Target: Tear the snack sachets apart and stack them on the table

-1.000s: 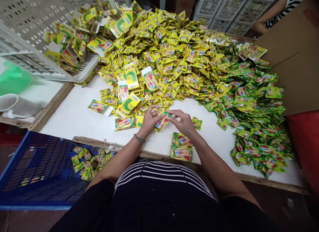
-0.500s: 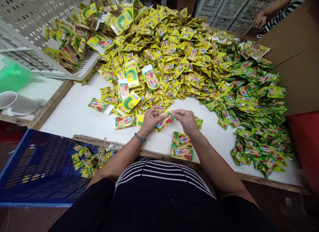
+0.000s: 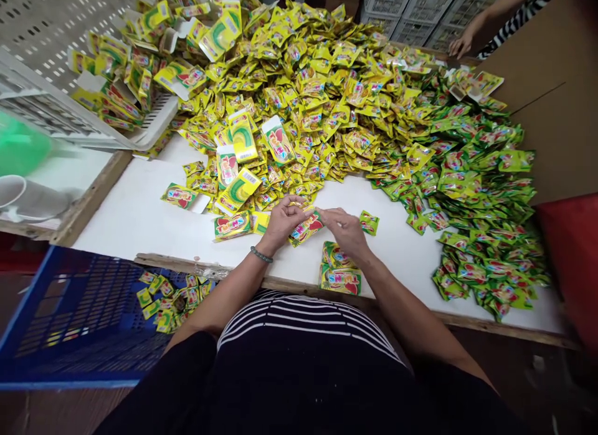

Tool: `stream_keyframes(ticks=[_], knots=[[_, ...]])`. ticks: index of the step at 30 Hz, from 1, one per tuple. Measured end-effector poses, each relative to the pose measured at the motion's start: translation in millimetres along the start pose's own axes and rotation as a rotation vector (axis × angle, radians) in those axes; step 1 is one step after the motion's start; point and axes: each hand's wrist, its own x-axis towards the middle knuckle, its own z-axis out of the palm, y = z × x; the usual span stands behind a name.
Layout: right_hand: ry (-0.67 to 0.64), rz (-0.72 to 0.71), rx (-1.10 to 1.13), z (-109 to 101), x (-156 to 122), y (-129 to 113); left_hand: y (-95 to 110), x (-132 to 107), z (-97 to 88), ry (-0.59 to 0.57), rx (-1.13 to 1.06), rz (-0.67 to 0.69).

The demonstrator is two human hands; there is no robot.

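Two sets of fingertips, left hand (image 3: 279,225) and right hand (image 3: 346,230), pinch a printed carton (image 3: 306,229) between them, its pale end flap just gone from view beneath the right fingers, so that end seems nearer closed, with two cartons (image 3: 340,280) at five o'clock and yellow sachets (image 3: 314,118) at twelve.

Heaped sachets (image 3: 327,98) before you on surface (image 3: 397,254). Carton (image 3: 306,228) between your fingers (image 3: 333,217); carton pair (image 3: 340,280) nearer you, rightward. Crate (image 3: 161,120) far left, loose cartons (image 3: 114,55) inside. Basket (image 3: 56,310) lower left, packets (image 3: 164,321) inside.
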Motion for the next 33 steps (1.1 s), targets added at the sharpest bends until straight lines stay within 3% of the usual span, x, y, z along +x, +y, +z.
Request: stream_keyframes(ticks=[2, 6, 8, 11, 13, 16, 21, 25, 27, 30, 33], knots=[[0.087, 0.098, 0.052, -16.4, 4.5, 5.6, 1.7, -5.9, 11.1, -0.064, 0.047, -0.021], [0.386, 0.241, 0.097, -52.0, 5.3, 19.7, 4.2, -22.3, 40.8, -0.345, 0.28, 0.033], [0.375, 0.28, 0.08, -65.4, -2.2, 26.2, 4.1, -26.9, 52.2, -0.489, 0.537, 0.132], [0.217, 0.316, 0.028, -78.3, -20.3, 34.4, 3.3, -26.3, 61.3, -0.649, 1.023, 0.267], [0.182, 0.346, -0.052, -83.4, -31.8, 39.2, 3.1, -24.2, 64.6, -0.721, 1.251, 0.257], [0.238, 0.397, -0.211, -88.5, -40.8, 44.7, 3.5, -23.7, 70.2, -0.799, 1.413, 0.216], [0.296, 0.317, -0.359, -92.9, -39.0, 45.3, 6.8, -21.4, 75.4, -0.838, 1.502, 0.256], [0.32, 0.28, -0.339, -92.3, -40.0, 41.4, 11.2, -5.9, 70.8, -0.641, 1.471, 0.175], [0.336, 0.282, -0.329, -91.1, -42.6, 40.3, 13.0, 3.0, 67.8, -0.597, 1.441, 0.12], [0.347, 0.294, -0.317, -91.5, -45.3, 42.1, 12.6, 12.5, 64.9, -0.623, 1.365, 0.057], [0.368, 0.302, -0.304, -96.7, -41.2, 50.3, 5.7, 16.1, 66.0, -0.707, 1.294, 0.129]])
